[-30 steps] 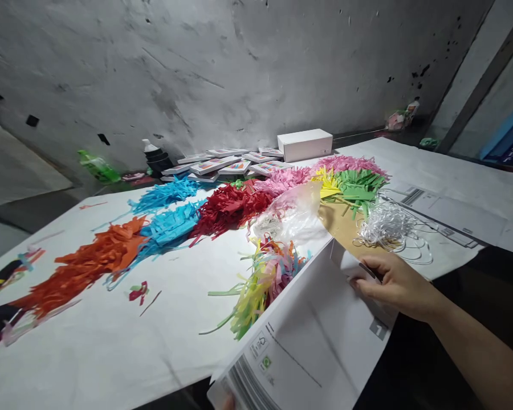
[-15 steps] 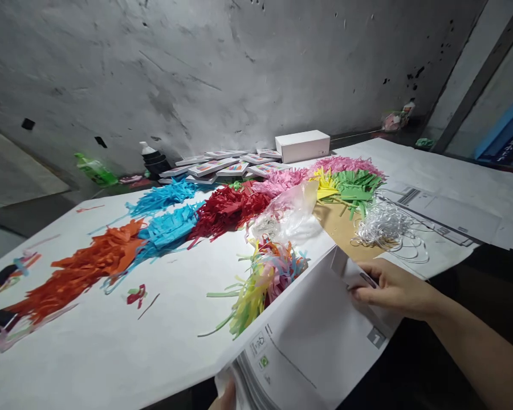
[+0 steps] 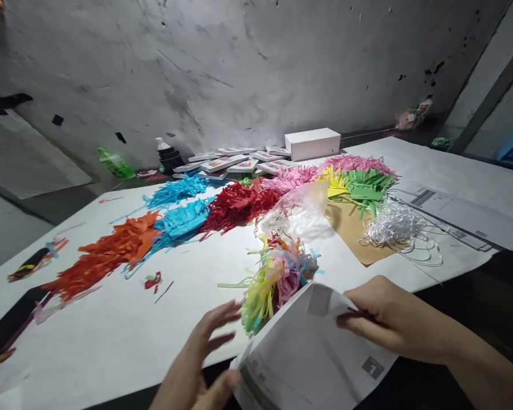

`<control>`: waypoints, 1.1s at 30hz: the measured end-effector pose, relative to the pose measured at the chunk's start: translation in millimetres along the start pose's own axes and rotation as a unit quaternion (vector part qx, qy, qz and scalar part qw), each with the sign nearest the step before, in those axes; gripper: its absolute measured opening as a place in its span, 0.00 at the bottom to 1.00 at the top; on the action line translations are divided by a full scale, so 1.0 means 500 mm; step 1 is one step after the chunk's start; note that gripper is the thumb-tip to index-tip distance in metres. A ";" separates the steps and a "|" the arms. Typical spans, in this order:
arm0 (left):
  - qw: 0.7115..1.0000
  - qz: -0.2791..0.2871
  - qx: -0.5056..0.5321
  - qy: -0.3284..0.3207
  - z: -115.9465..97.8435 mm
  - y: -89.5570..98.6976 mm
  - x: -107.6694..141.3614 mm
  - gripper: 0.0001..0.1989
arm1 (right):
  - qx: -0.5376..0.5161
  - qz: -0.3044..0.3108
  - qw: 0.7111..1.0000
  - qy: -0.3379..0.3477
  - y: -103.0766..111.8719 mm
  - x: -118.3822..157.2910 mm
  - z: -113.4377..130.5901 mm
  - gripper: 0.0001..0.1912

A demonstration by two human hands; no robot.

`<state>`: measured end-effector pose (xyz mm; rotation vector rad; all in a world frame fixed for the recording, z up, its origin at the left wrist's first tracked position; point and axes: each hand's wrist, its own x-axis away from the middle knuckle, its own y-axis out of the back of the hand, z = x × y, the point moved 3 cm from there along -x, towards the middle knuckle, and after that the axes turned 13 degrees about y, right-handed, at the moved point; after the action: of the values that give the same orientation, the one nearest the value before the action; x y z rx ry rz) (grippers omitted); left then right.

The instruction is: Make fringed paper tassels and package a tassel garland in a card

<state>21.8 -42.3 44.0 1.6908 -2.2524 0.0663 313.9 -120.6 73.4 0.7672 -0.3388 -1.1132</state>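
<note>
My right hand [image 3: 385, 319] pinches the upper right edge of a white printed carton [image 3: 320, 347], which is tilted at the table's near edge and has a grey square marked 1. At the carton's left edge is my left hand [image 3: 200, 359], its fingers spread and slightly blurred. Its thumb is close to the carton; whether it touches I cannot tell. Just beyond the carton lies a bundle of mixed paper strips [image 3: 277, 273], yellow, green, pink, orange and blue. The carton hides part of that bundle's near side.
Across the white-covered table [image 3: 123, 347] lie piles of orange strips [image 3: 111, 253], blue strips [image 3: 183, 219], red strips [image 3: 239, 205] and green strips [image 3: 370, 188]. White string [image 3: 395, 222] rests partly on brown card [image 3: 350, 228]. Flat cartons [image 3: 465, 213], a white box [image 3: 312, 144] and a clear bag [image 3: 301, 210] are behind.
My left hand has come off the carton's left edge and spread its fingers above it. The carton has shifted lower, still in my right hand. The view has turned slightly left.
</note>
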 end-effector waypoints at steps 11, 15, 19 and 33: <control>0.986 0.114 0.002 -0.119 -0.097 -0.109 -0.046 0.24 | -0.071 -0.103 0.992 0.001 -0.013 0.003 -0.005 0.24; 0.986 0.134 0.064 -0.073 -0.070 -0.110 -0.060 0.25 | -0.088 -0.219 0.972 -0.011 -0.033 0.006 -0.029 0.26; 0.986 0.115 0.115 -0.046 -0.054 -0.116 -0.066 0.23 | -0.101 -0.280 0.954 -0.014 -0.049 -0.001 -0.027 0.22; 0.988 0.103 0.047 -0.103 -0.068 -0.104 -0.080 0.24 | -0.077 -0.234 0.969 0.033 -0.037 -0.020 -0.031 0.25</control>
<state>88.6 -12.8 56.9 1.5670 -2.6103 0.0484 306.6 -109.9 50.8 0.7622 -0.0087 -1.5333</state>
